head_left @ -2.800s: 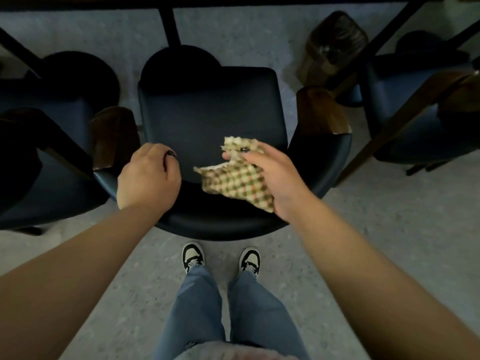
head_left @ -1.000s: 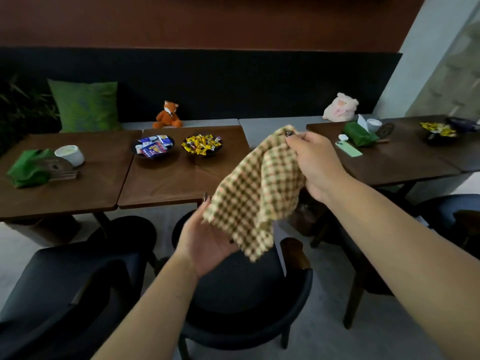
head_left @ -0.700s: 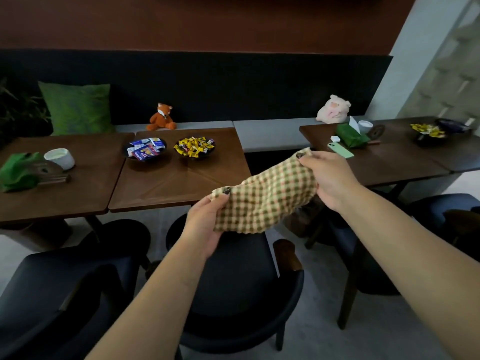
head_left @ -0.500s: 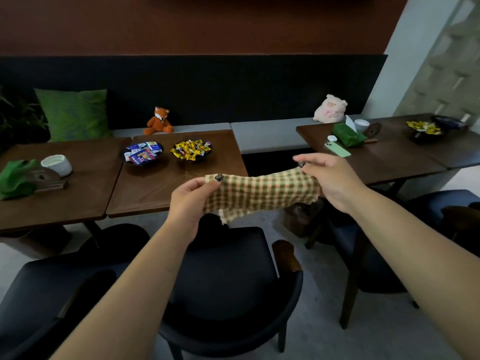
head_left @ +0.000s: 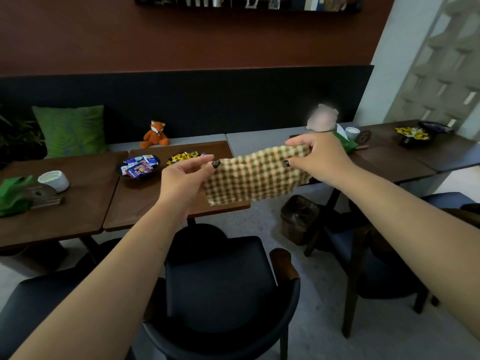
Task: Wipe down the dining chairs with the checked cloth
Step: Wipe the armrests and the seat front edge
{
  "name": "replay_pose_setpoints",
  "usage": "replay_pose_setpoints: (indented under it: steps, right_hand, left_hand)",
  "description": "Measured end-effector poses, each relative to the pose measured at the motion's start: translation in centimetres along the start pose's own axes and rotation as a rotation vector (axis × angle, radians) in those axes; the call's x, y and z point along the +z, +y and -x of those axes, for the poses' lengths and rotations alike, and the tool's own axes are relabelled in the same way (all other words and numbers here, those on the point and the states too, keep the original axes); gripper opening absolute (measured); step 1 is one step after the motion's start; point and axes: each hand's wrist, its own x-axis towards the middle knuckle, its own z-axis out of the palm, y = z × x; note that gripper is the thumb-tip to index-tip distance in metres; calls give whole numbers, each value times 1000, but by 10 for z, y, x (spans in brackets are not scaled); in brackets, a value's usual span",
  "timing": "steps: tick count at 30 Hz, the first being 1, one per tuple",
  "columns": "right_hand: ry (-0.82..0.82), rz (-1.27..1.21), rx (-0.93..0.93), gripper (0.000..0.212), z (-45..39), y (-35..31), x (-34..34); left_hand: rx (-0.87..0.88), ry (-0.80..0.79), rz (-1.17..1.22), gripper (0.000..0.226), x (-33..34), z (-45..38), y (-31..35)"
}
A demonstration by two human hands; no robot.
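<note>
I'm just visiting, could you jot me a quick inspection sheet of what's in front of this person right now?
Surface: dark wooden tables, pushed together.
Job's things: checked cloth stretched in the air between both hands; black dining chair below it.
Clutter: two snack bowls, white cup, green cloth, toy fox on the bench.
Hands: left hand and right hand each pinch an end of the cloth.
Cables: nothing seen.
Surroundings: green cushion, bin on the floor, more chairs either side.

View is up off the dark chair (head_left: 220,281) seat. Checked cloth (head_left: 255,175) no longer bunched in right hand (head_left: 320,162); left hand (head_left: 185,178) now pinches opposite edge, cloth stretched flat between both, raised over the bench (head_left: 145,201).
</note>
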Motion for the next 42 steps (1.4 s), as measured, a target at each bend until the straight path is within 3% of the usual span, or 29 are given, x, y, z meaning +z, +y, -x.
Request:
replay_pose_setpoints:
  steps: [4, 10, 12, 16, 20, 26, 31, 34, 36, 38, 39, 42]
  right_hand:
    - [104, 74, 33, 29, -4, -4, -5]
    - [88, 62, 97, 14, -4, -1, -6]
    - [39, 49, 107, 12, -6, 2, -4]
    - [-72, -163, 276, 17, -6, 2, 3]
    - [-74, -243, 283, 8, 6, -14, 16]
    - [-221, -412, 167, 7, 26, -51, 43]
    - [-512, -520, 35, 21, 40, -61, 61]
    - [-426, -444, -136, 30, 40, -51, 70]
    - [-259, -311, -186, 26, 38, -46, 81]
    - [-158, -258, -110, 36, 33, -45, 97]
    - [-182, -292, -32, 47, 30, -45, 106]
    - [-428, -564, 269, 59, 27, -52, 133]
  left_hand:
    - [255, 29, -352, 34, -10, -5, 3]
    - [374, 66, -573, 9, -16, -6, 16]
    - [325, 19, -500, 10, -19, -7, 17]
    - [-6, -114, -55, 15, -20, -9, 8]
    - [-177, -73, 13, 7, -6, 0, -8]
    - [-221, -142, 204, 20, 15, 25, -26]
    - [-210, -198, 376, 41, 22, 41, -26]
    - [-198, -192, 454, 55, 15, 46, -27]
    - [-125, -131, 384, 42, 11, 48, -31]
    - [-82, -12, 345, 23, 4, 48, -37]
    - [-88, 32, 343, 19, -1, 47, -40]
    - [-126, 93, 345, 18, -23, 43, -52]
